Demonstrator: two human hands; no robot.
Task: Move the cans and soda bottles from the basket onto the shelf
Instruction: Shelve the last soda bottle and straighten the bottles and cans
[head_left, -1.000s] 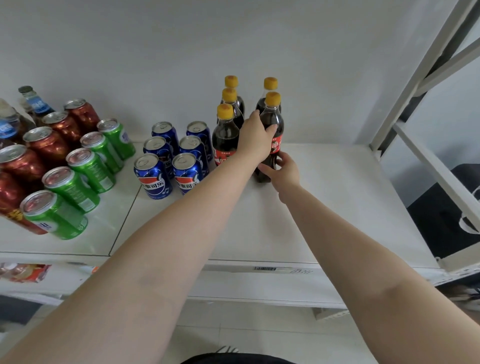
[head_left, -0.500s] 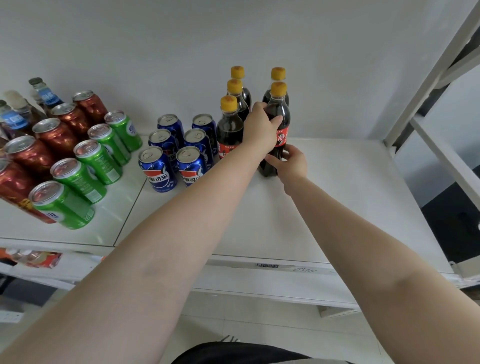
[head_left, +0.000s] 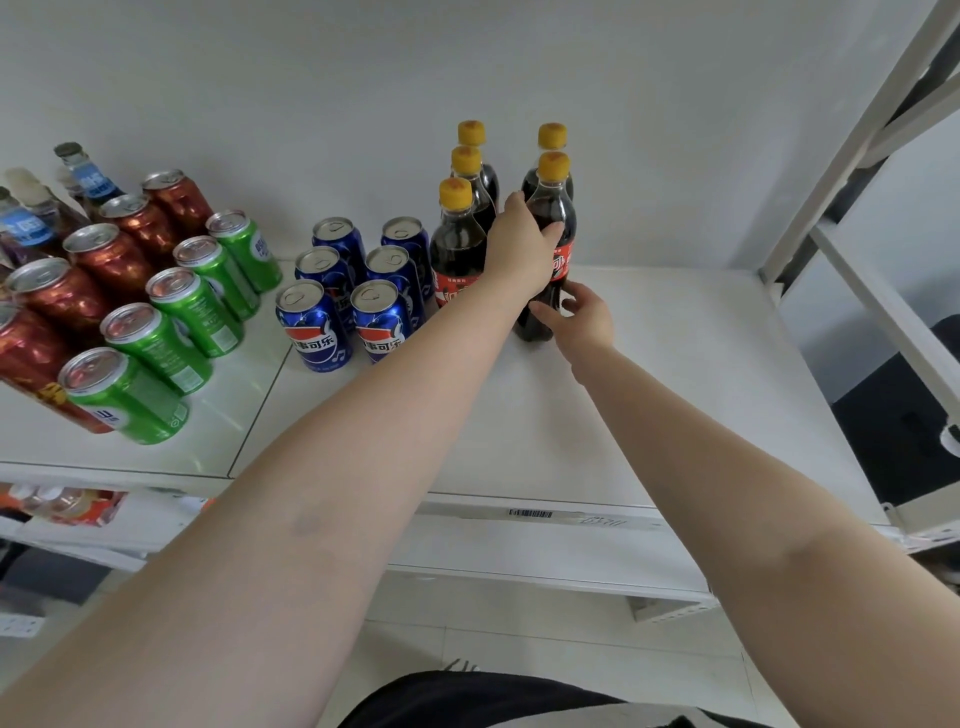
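Observation:
A dark cola bottle (head_left: 558, 218) with a yellow cap stands upright on the white shelf (head_left: 649, 374), in front of another of the same kind. My left hand (head_left: 522, 249) grips it round the middle. My right hand (head_left: 584, 314) touches its base with its fingertips, fingers loosely spread. Three more cola bottles (head_left: 457, 244) stand in a line just to its left. Blue cans (head_left: 317, 327), green cans (head_left: 156, 343) and red cans (head_left: 109, 254) stand in rows further left. No basket is in view.
Glass bottles with blue labels (head_left: 31, 218) stand at the far left back. The shelf's white upright and braces (head_left: 852, 150) rise on the right. A lower shelf holds orange packs (head_left: 67, 504). The wall is close behind the bottles.
The view has shifted slightly. Both hands stay on the same cola bottle; my right hand has slipped a little lower on its base.

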